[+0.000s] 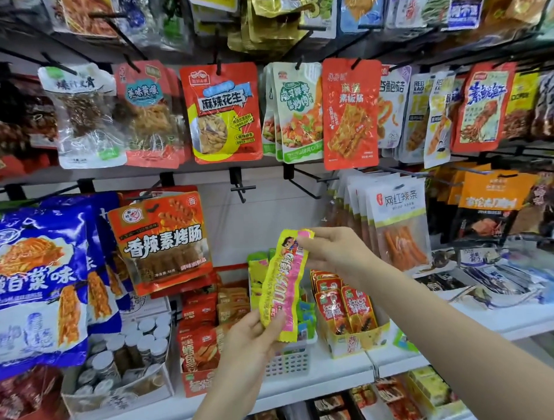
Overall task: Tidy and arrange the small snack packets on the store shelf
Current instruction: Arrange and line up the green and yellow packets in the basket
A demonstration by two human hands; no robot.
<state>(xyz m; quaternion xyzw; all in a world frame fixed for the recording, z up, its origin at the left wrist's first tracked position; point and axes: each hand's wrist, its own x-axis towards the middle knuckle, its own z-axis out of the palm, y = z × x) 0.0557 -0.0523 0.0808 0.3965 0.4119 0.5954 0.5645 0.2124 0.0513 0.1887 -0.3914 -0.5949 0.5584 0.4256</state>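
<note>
While both hands grip a yellow-pink packet: white basket below, red sachet box beside.

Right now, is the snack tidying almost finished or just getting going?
Looks somewhere in the middle. Done: the red packets stand in neat rows in their box. In hand: the left hand and right hand hold one long yellow and pink packet by its ends. Left: it still needs a place, perhaps the white basket below.
</note>
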